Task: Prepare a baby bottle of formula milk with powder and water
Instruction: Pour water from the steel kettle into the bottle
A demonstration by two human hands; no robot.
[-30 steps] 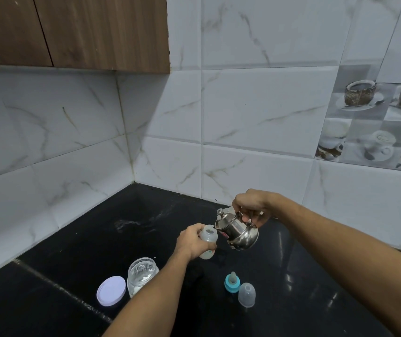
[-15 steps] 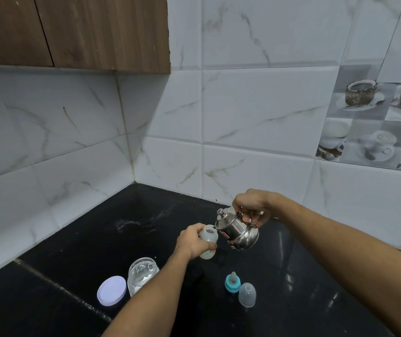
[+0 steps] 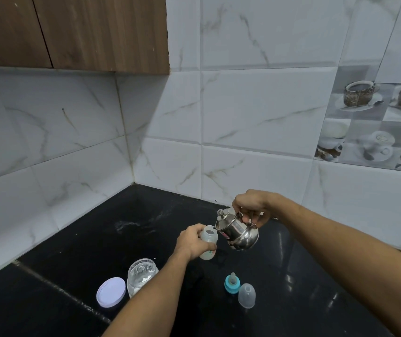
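Observation:
My left hand (image 3: 189, 242) grips a small translucent baby bottle (image 3: 208, 242) with its mouth uncovered, held above the black counter (image 3: 97, 239). My right hand (image 3: 251, 206) holds the handle of a small steel kettle (image 3: 237, 231), tilted left so its rim meets the bottle's mouth. An open clear jar (image 3: 142, 273) with white powder at its bottom stands at the front left, and its pale lilac lid (image 3: 111, 291) lies beside it. The blue teat ring with its nipple (image 3: 232, 283) and the clear dome cap (image 3: 246, 295) stand on the counter below the kettle.
White marble-look tiled walls meet in a corner behind the counter. A wooden wall cabinet (image 3: 73, 32) hangs at the upper left. Decorative cup tiles (image 3: 374, 122) are on the right wall. A faint white smear (image 3: 126, 223) marks the counter near the corner.

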